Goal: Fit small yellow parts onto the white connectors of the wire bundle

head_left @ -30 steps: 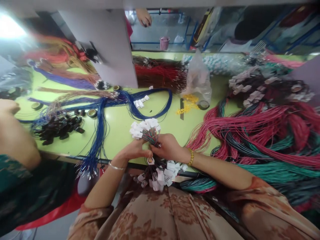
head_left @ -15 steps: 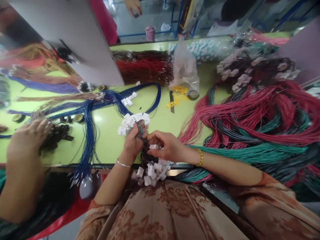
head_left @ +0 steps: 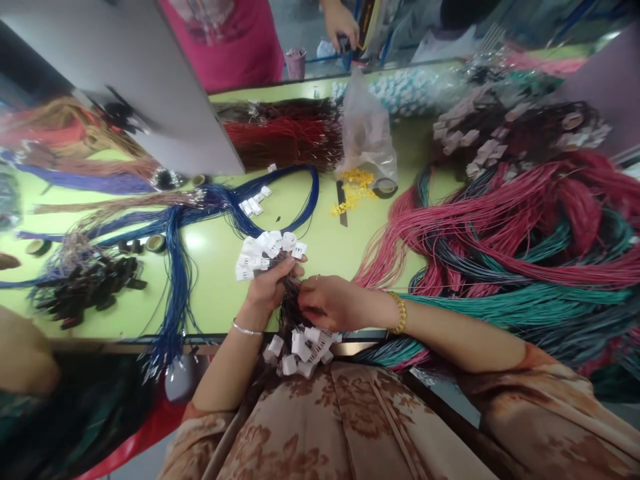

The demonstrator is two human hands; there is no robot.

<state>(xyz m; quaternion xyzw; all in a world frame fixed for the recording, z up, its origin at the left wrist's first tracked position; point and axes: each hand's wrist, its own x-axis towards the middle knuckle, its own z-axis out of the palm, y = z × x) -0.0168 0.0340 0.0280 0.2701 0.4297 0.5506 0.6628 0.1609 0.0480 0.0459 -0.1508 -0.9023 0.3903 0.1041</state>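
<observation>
My left hand (head_left: 273, 283) is closed around a bundle of thin wires (head_left: 289, 300) near the table's front edge. White connectors (head_left: 257, 255) fan out above its thumb. More white connectors (head_left: 303, 348) hang at the lower end of the same bundle, in front of my body. My right hand (head_left: 335, 303) is closed against the bundle from the right, its fingers curled in among the dark wires. Whatever its fingertips pinch is hidden by the hand.
Blue wires (head_left: 175, 280) lie left, beside black connectors (head_left: 95, 283). Yellow pieces (head_left: 357, 183), a clear plastic bag (head_left: 367, 127) and a tape roll (head_left: 385, 188) stand ahead. Pink wires (head_left: 480, 220) and green wires (head_left: 480, 303) fill the right. A co-worker's arm (head_left: 25, 353) is left.
The white connector at my right fingers is out of sight, and that hand has curled inward. The left co-worker's hand has drawn back from the black connectors. Across the table, a person has moved right.
</observation>
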